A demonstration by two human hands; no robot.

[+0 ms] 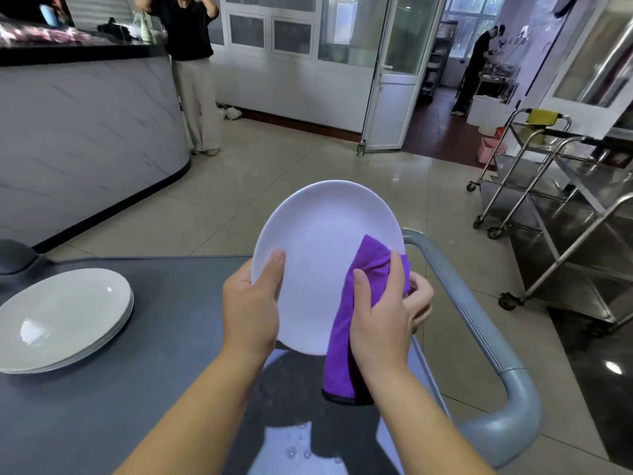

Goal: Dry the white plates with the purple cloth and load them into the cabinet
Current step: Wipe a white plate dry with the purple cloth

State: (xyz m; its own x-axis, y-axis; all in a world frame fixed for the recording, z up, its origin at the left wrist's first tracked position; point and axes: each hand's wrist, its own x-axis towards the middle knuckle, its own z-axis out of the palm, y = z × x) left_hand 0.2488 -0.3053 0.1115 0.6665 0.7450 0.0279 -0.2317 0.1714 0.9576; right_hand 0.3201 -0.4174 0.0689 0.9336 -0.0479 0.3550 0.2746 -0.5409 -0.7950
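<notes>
A dark grey cart top (164, 337), with a lighter grey handle (479, 323) at its right end, bears a stack of white plates (61, 317) at its left and water drops (298, 447) near the front.

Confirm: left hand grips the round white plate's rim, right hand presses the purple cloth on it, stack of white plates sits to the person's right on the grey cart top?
The head view shows the stack of white plates on the grey cart top to the person's left, not right. The left hand, round white plate, right hand and purple cloth match.
</notes>
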